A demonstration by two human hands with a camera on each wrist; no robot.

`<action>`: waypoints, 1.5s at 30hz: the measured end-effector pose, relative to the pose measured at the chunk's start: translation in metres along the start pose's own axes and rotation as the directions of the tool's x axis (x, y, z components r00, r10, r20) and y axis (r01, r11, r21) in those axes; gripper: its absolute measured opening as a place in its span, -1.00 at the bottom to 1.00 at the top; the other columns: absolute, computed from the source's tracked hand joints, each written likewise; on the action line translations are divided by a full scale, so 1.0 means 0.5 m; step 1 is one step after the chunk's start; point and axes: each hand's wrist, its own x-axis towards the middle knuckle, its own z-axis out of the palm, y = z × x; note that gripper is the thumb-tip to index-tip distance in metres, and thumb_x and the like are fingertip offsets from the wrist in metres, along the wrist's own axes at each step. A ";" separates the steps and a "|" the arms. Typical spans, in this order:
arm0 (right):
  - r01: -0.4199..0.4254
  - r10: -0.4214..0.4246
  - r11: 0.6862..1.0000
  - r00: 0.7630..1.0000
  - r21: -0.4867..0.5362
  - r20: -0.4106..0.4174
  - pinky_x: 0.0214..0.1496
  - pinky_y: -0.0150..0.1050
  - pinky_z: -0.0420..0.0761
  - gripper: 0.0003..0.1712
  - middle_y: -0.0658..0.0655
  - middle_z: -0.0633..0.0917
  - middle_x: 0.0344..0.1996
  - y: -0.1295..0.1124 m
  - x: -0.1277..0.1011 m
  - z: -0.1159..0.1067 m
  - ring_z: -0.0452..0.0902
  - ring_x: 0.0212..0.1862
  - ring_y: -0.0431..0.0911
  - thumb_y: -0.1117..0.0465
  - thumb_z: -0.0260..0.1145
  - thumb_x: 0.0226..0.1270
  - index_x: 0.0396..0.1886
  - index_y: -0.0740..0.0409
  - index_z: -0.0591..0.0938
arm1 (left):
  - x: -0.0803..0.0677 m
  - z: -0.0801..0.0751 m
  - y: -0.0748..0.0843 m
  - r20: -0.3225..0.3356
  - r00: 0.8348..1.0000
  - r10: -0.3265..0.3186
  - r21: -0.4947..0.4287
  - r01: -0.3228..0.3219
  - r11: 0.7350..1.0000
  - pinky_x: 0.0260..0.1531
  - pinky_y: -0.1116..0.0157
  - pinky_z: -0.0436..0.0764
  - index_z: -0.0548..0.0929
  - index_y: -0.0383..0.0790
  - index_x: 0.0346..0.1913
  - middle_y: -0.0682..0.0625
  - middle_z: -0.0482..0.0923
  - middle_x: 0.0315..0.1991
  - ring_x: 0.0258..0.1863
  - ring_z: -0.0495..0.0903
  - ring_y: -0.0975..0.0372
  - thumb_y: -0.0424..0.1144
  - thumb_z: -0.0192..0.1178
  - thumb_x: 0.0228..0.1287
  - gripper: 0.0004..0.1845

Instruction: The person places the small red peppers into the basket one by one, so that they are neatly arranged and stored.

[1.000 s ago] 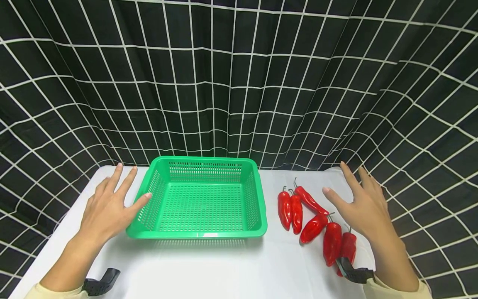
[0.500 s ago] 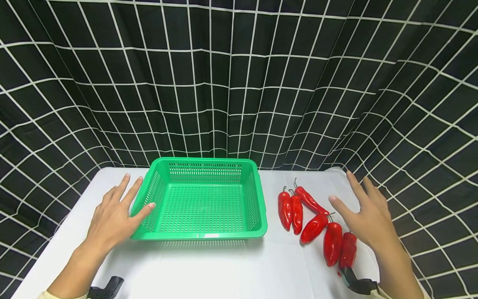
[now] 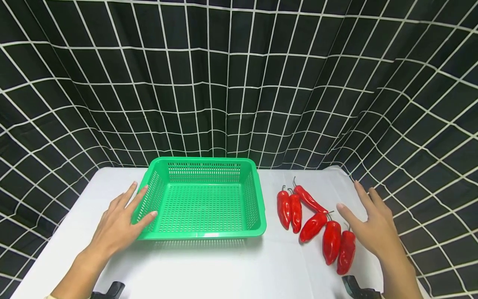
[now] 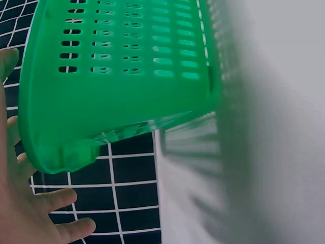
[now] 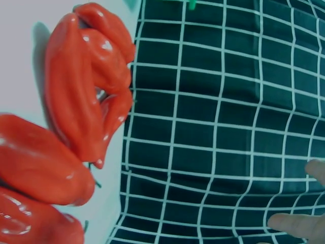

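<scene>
A green plastic basket point(image 3: 201, 235) with slotted walls stands on the white table, nothing inside it. My left hand point(image 3: 116, 224) hovers with spread fingers at the basket's left side, thumb overlapping the rim in the head view; whether it touches cannot be told. In the left wrist view the basket's wall point(image 4: 111, 96) is close by, and several fingers point(image 4: 56, 201) extend beneath its end. Several red chili peppers point(image 3: 331, 243) with stems lie to the right of the basket. Beyond them my right hand point(image 3: 373, 226) is held spread and holds nothing. The right wrist view shows the peppers point(image 5: 71, 86) and two fingertips point(image 5: 294, 223).
White cloth covers the table point(image 3: 179, 270). A black curtain with a white grid point(image 3: 239, 95) rises behind the table and along both sides. Dark wrist camera mounts point(image 3: 358, 289) show at the lower edge of the head view.
Both hands have come down and nearer in the head view, the left one also shifting right toward the basket, the right one slightly rightward. Basket and peppers stay in place.
</scene>
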 end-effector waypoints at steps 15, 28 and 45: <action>-0.076 0.074 0.996 0.996 0.038 0.056 -0.21 0.59 0.23 0.03 0.51 -0.04 0.42 0.042 -0.022 0.016 -0.16 0.36 0.52 -0.15 0.27 0.26 0.54 0.03 -0.06 | -0.019 0.024 -0.019 0.015 0.999 0.035 -0.046 -0.035 0.998 -0.03 -0.38 0.22 0.27 -0.07 0.44 -0.12 0.08 0.47 0.29 0.17 -0.26 0.14 0.20 0.24 -0.23; -0.127 0.118 0.982 0.990 0.138 0.073 -0.08 0.59 0.17 -0.02 0.45 -0.01 0.44 0.083 -0.040 0.027 -0.16 0.41 0.41 -0.09 0.24 0.32 0.54 0.03 -0.06 | -0.035 0.032 -0.029 0.035 0.999 0.010 -0.106 -0.006 0.994 0.03 -0.38 0.18 0.45 -0.19 0.29 -0.07 0.06 0.49 0.29 0.17 -0.26 0.10 0.22 0.23 -0.35; -0.276 0.260 0.923 0.961 0.268 0.096 -0.04 0.47 0.33 -0.14 0.37 0.04 0.46 0.119 -0.062 0.049 0.07 0.33 0.46 -0.10 0.19 0.38 0.54 -0.02 0.04 | -0.042 0.052 -0.032 -0.020 0.999 -0.034 -0.250 0.028 0.968 0.06 -0.33 0.27 0.53 -0.12 -0.06 -0.01 0.01 0.50 0.34 0.16 -0.23 -0.09 0.25 0.22 -0.70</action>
